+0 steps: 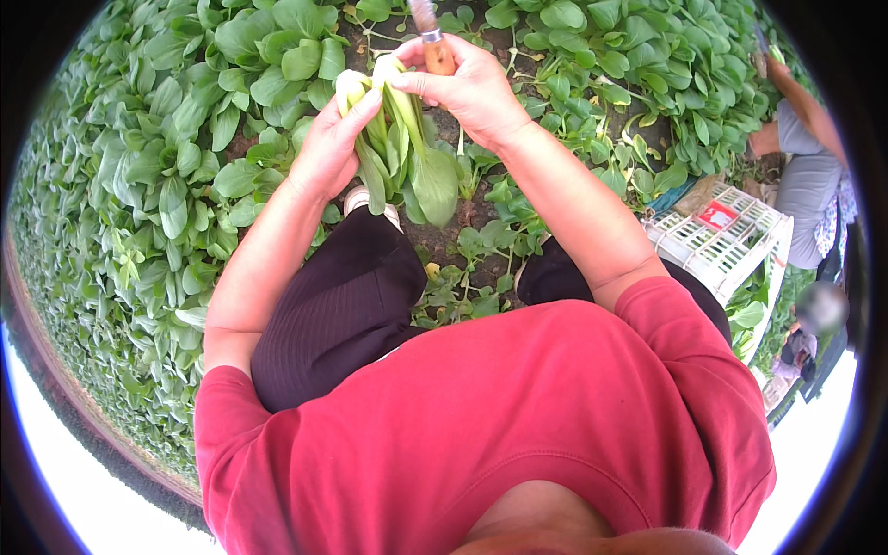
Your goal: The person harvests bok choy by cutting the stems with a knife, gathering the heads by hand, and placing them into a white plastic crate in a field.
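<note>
My left hand (336, 142) grips a leafy green plant, which looks like bok choy (409, 149), by its pale base; the leaves hang downward. My right hand (465, 87) pinches the same base between thumb and fingers. The wooden handle of a knife (438, 55) also lies in my right hand, its blade pointing away from me and partly cut off by the picture's top edge. Both hands are close together above the soil, beyond my knees.
Dense rows of leafy greens (166, 146) grow at left and upper right. Small plants (485, 243) stand between my feet. A white plastic crate (721, 236) is at my right, with greens beside it. Past it, another person (805, 180) crouches at the right edge.
</note>
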`<action>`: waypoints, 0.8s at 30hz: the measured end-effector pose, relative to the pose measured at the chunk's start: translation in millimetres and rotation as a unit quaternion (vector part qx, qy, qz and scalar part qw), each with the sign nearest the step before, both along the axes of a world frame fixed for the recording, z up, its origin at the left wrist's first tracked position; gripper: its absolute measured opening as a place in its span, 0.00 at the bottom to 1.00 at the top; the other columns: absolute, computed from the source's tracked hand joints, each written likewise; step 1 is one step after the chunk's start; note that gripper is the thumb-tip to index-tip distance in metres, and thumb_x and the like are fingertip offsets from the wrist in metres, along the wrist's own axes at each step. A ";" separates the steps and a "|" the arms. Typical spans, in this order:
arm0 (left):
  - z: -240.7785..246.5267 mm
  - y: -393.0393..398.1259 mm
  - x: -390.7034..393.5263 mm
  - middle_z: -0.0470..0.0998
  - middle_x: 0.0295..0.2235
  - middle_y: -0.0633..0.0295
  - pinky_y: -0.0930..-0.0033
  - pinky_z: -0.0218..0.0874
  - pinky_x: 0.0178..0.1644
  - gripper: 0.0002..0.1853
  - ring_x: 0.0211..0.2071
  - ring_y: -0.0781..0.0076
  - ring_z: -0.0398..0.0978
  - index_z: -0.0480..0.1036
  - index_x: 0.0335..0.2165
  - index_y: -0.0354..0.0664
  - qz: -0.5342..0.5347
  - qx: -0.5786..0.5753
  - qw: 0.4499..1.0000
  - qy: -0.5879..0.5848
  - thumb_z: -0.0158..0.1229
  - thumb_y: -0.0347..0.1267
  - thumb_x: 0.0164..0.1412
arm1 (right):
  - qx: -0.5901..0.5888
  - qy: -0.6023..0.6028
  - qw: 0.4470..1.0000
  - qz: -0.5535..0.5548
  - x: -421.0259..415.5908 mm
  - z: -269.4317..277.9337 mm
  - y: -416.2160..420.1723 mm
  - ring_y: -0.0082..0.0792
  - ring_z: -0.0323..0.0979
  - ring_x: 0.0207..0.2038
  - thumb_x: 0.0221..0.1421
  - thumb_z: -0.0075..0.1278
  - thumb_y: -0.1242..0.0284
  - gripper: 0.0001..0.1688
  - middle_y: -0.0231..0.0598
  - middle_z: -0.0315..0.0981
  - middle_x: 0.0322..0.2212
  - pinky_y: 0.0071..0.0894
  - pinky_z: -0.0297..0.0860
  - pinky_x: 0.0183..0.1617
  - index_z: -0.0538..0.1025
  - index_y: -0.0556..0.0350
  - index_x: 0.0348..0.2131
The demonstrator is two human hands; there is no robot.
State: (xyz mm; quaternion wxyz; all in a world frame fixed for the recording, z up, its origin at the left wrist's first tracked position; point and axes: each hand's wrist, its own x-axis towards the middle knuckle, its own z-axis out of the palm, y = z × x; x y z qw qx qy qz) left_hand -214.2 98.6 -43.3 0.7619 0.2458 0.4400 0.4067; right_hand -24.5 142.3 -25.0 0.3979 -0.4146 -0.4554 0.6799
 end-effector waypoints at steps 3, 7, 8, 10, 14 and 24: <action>2.2 -0.3 4.3 0.72 0.44 0.64 0.71 0.65 0.48 0.23 0.43 0.77 0.71 0.65 0.50 0.37 -0.033 0.057 0.998 0.016 0.61 0.31 0.57 | 0.028 -0.005 1.000 0.006 -5.6 -5.1 -3.5 0.20 0.72 0.34 0.46 0.63 0.72 0.16 0.30 0.75 0.31 0.22 0.70 0.41 0.76 0.57 0.36; 1.9 2.0 2.8 0.74 0.41 0.67 0.71 0.64 0.47 0.24 0.41 0.77 0.72 0.69 0.46 0.37 -0.072 0.023 0.990 0.117 0.66 0.28 0.50 | -0.015 -0.047 0.998 0.032 -1.1 -8.2 -3.9 0.20 0.73 0.32 0.44 0.64 0.72 0.17 0.30 0.75 0.29 0.23 0.70 0.40 0.76 0.58 0.35; -1.0 1.2 1.8 0.76 0.40 0.65 0.71 0.65 0.47 0.22 0.40 0.76 0.73 0.70 0.45 0.37 -0.069 0.029 0.988 0.135 0.66 0.28 0.50 | -0.020 -0.069 0.996 0.057 1.2 -6.8 -3.5 0.20 0.72 0.32 0.45 0.63 0.71 0.16 0.31 0.75 0.28 0.24 0.70 0.39 0.76 0.58 0.34; -0.6 0.6 -5.2 0.75 0.41 0.63 0.71 0.64 0.48 0.24 0.42 0.75 0.73 0.68 0.48 0.36 -0.120 0.022 0.981 0.153 0.64 0.27 0.51 | 0.021 -0.102 0.991 0.090 5.3 -8.6 -3.9 0.21 0.72 0.32 0.46 0.62 0.71 0.14 0.31 0.75 0.28 0.25 0.70 0.39 0.76 0.57 0.34; 2.5 9.3 -27.6 0.78 0.38 0.56 0.70 0.68 0.45 0.21 0.38 0.74 0.76 0.69 0.45 0.34 -0.295 0.022 0.942 0.158 0.60 0.25 0.50 | 0.296 -0.339 0.890 0.067 26.9 -31.0 2.5 0.27 0.75 0.32 0.50 0.59 0.68 0.11 0.34 0.76 0.29 0.28 0.71 0.42 0.76 0.53 0.33; -12.9 105.1 -11.1 0.75 0.39 0.57 0.59 0.70 0.41 0.14 0.37 0.56 0.77 0.74 0.37 0.48 -0.357 0.338 0.457 0.742 0.58 0.27 0.47 | -0.061 -0.308 0.949 0.024 32.7 -107.8 32.1 0.29 0.73 0.36 0.48 0.60 0.57 0.25 0.37 0.74 0.32 0.33 0.68 0.43 0.73 0.53 0.40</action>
